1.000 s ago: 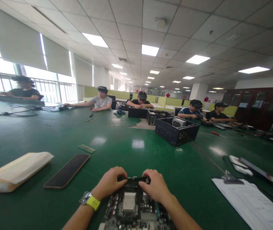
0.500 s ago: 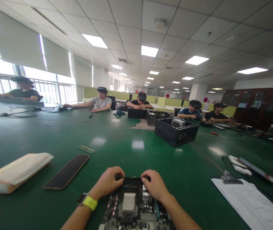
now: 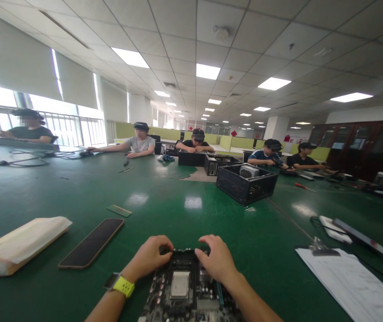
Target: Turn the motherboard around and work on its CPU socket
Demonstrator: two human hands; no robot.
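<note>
As before, both hands (image 3: 183, 261) on the motherboard (image 3: 186, 290).

bare forearms, no sleeves in view, yellow-green strapped watch (image 3: 119, 284), probably a smartwatch, on left wrist

Open-plan office floor used as a computer-assembly work area. Evidence: suspended tile ceiling with recessed light panels (image 3: 208, 71) running far back; roller blinds (image 3: 20, 67) over a long window wall, left of the large green table (image 3: 151, 192). Beyond the table's far edge, low yellow-green cubicle partitions (image 3: 169, 133); to its right, dark wood glass-front cabinets (image 3: 359, 145). On the table: an open black PC case (image 3: 246, 183) near the middle, more cases behind it, a red-handled screwdriver (image 3: 301, 186) to the right of that case, a bare motherboard (image 3: 186, 290) at the near edge, a clipboard with paper forms (image 3: 346, 281) at near right. Several seated people work along the far side.
</note>
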